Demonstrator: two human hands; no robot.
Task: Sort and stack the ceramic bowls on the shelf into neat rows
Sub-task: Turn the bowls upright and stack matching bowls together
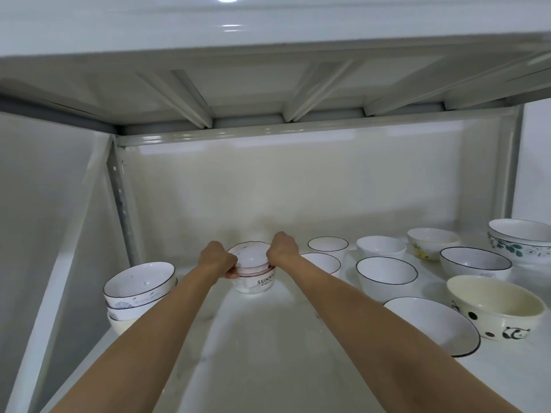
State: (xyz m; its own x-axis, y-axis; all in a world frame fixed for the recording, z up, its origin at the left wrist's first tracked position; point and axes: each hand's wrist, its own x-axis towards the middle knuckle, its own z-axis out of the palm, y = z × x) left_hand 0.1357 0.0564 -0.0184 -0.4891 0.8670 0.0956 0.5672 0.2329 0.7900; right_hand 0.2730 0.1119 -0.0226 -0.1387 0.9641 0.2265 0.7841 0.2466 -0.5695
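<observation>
**Both hands seat a pink-rimmed bowl on the lettered stack**

The left hand (217,257) and the right hand (283,248) reach deep over the white shelf (253,338) and hold the pink-rimmed bowls (250,259) between them, one hand on each side of the rim. The fingers of both hands are curled round the rim edges, clamped on the bowls from left and right; the fingertips themselves are mostly hidden under the rim. These bowls sit nested in the lettered bowl (255,284), which stands upright on the shelf near the back wall.

The relation that matters: the stack lies straight between the two hands, so neither hand is nearer, and the top bowl tilts slightly toward the camera. Levelling it probably calls for an even press down from both sides.

To the left, a finished stack of black-rimmed bowls (139,289) stands at the shelf's front corner, well apart from the hands. To the right, loose bowls remain unsorted: a black-rimmed white bowl (386,274), a shallow black-rimmed bowl (432,323), a cream panda bowl (495,308) and a leaf-patterned stack (520,241) at the far right. The sorting looks roughly half done.
</observation>
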